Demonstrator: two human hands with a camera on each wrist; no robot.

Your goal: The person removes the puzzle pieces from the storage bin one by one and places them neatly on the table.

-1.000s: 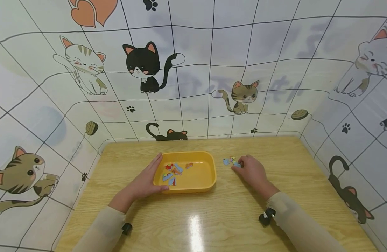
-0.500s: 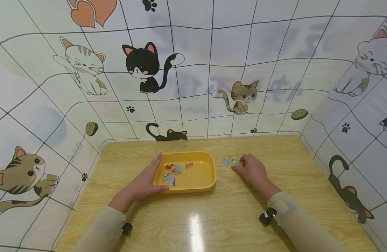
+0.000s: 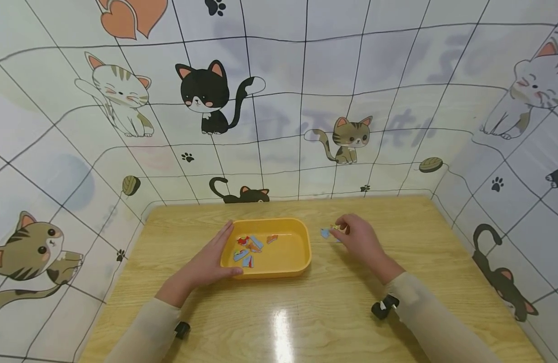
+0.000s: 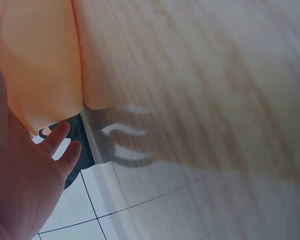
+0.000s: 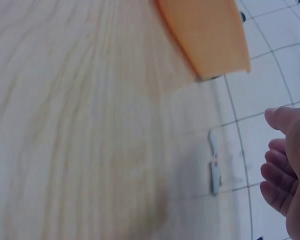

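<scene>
A yellow tray [image 3: 283,259] sits left of the table's middle, with several small colourful puzzle pieces [image 3: 254,244] lying loose in it. My left hand [image 3: 208,259] holds the tray's left end, the thumb along the near side and the fingers reaching to the far left corner. In the left wrist view, the tray wall [image 4: 40,65] rises beside the fingers. Right of the tray, my right hand [image 3: 360,239] pinches at a small yellowish puzzle piece [image 3: 334,227], mostly hidden by the fingertips. A light blue piece [image 3: 325,233] lies just left of those fingertips.
The wooden table [image 3: 242,317] ends at a back wall [image 3: 279,171] covered in cat drawings and black grid lines. Similar walls close in both sides. A light reflection [image 3: 281,327] shines on the near tabletop.
My right hand has shifted a little up and left, from the blue piece at the right onto the yellowish one, covering it. The left hand and the tray have stayed in place.
</scene>
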